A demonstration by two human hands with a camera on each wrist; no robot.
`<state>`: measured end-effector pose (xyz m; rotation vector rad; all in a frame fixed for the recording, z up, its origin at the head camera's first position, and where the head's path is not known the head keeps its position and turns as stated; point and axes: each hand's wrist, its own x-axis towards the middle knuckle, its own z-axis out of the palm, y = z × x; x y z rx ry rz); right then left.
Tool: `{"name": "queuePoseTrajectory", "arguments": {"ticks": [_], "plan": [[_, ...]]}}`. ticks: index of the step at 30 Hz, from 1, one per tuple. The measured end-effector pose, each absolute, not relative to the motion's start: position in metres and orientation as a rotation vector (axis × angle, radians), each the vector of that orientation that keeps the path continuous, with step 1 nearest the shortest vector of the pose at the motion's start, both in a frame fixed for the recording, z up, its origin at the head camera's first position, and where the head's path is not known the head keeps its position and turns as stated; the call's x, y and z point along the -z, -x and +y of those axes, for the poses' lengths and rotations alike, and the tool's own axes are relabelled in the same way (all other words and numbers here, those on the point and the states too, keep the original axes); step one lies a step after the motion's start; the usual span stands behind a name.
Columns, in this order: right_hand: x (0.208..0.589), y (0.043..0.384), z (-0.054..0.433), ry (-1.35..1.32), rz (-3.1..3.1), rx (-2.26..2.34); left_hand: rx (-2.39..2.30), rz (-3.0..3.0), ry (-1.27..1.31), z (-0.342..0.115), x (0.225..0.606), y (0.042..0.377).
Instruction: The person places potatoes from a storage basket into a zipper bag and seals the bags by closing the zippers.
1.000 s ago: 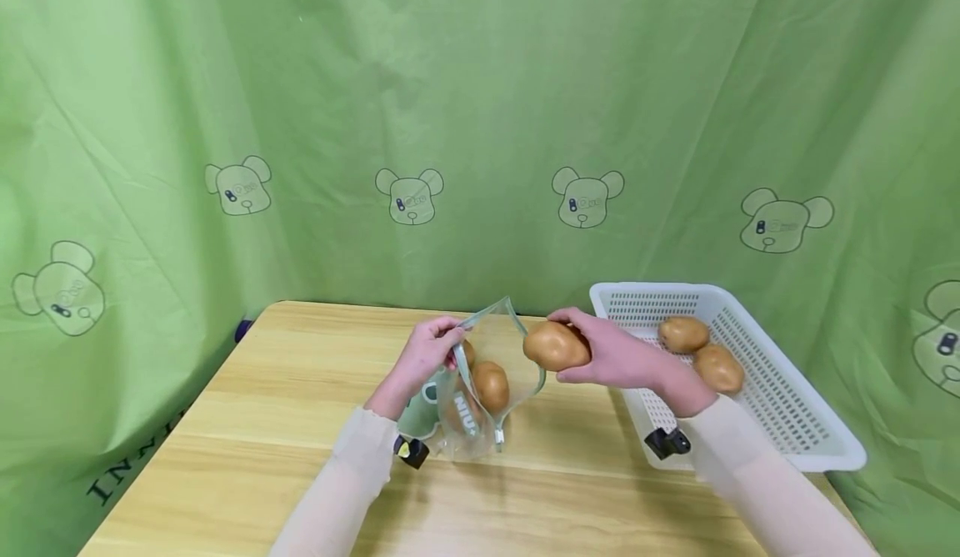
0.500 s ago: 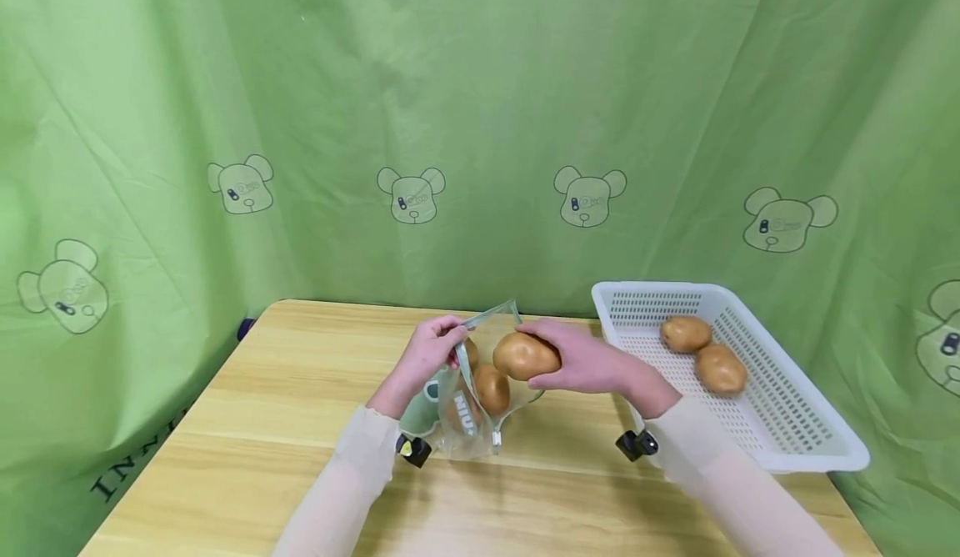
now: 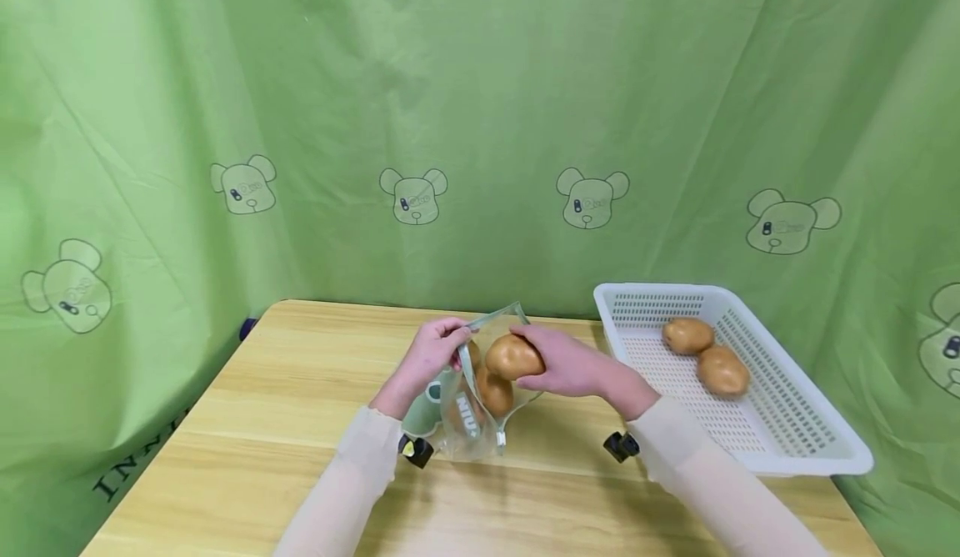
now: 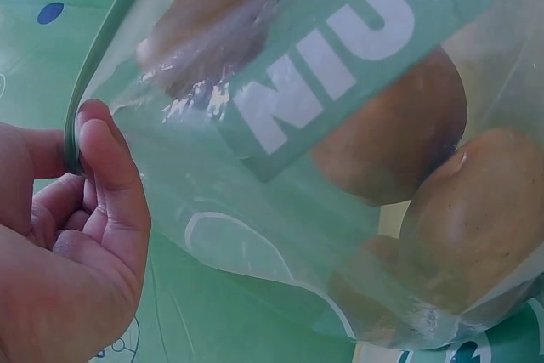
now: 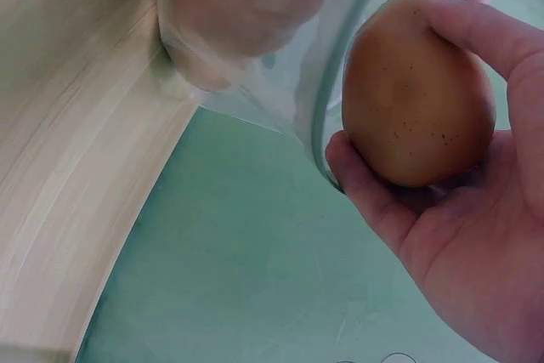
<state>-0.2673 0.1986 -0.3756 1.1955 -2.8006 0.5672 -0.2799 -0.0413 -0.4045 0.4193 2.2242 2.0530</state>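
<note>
Behind everything hangs a green curtain (image 3: 480, 107) printed with bear heads, and in front of it the wooden table (image 3: 262, 407) runs out from its rounded far-left corner. The left hand (image 3: 431, 348), in a pale sleeve (image 3: 330, 490), comes over the table and pinches the green-edged rim of a clear zip bag (image 3: 468, 440) between thumb and fingers. The bag is on the table nearer the far edge than the sleeves are, about midway between the left edge and the basket; its mouth gapes to the right, with a slider (image 3: 501, 439) at the low end of the rim and a green label (image 4: 340, 61) reading NIU+. Inside are at least 2 potatoes (image 3: 495, 394), seen through the film. At the mouth, the right hand (image 3: 566, 365) grips 1 more potato (image 3: 515, 357), thumb and fingers spread around it; whether it touches those below I cannot tell. Farther right, a white slotted basket (image 3: 813, 464) covers the table's far-right corner and juts past the right edge. In its far half lie 2 potatoes side by side, the left potato (image 3: 687, 336) and the right potato (image 3: 723, 371).
</note>
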Motion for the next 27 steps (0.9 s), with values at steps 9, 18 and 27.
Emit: {"name": "queuePoseTrajectory", "arguments": {"ticks": [9,18,27], "plan": [[0.379,0.271,0.192,-1.207,-2.803,-0.477,-2.040,2.229,-0.422,-0.042,0.402,0.281],[0.388,0.277,0.187,-1.202,-2.816,-0.513,-2.018,2.225,-0.460,-0.042,0.372,0.258],[0.395,0.280,0.183,-1.246,-2.734,-0.576,-2.034,2.219,-0.473,-0.042,0.374,0.260]]}}
